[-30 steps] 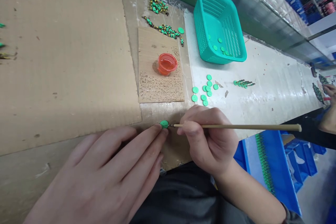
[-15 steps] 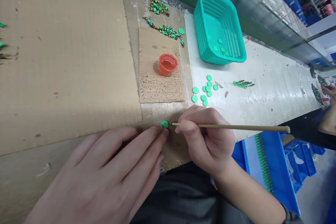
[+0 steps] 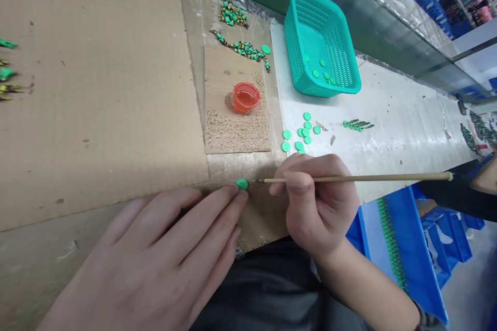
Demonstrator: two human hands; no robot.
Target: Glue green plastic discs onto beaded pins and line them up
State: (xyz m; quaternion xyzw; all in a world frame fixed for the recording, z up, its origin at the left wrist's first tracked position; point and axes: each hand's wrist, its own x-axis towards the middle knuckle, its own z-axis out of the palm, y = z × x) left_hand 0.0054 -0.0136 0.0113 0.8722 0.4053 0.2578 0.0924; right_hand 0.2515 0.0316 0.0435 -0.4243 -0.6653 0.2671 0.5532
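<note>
At the cardboard's near edge, the fingertips of my left hand (image 3: 166, 258) hold a small round green button (image 3: 242, 184) by its left side. The thumb is hidden beneath the hand. A thin paintbrush (image 3: 373, 178) lies nearly level in my right hand (image 3: 318, 201), pinched between thumb and fingers. Its dark tip points left, a short gap away from the button. Beyond my hands, a small red cup (image 3: 246, 97) with liquid stands on a speckled cardboard square (image 3: 217, 139). Several loose green buttons (image 3: 306, 133) lie to the right of that square.
A turquoise basket (image 3: 295, 54) with several buttons stands at the back. Green and black bead-like pieces (image 3: 243, 49) lie behind the cup. More green pieces (image 3: 357, 124) rest on the white surface. Blue trays (image 3: 417, 232) are at lower right, and another person's arm (image 3: 485, 181) shows at far right.
My right hand has drawn the paintbrush to the right, so its tip has left the button. My left hand still holds the button in nearly the same place.
</note>
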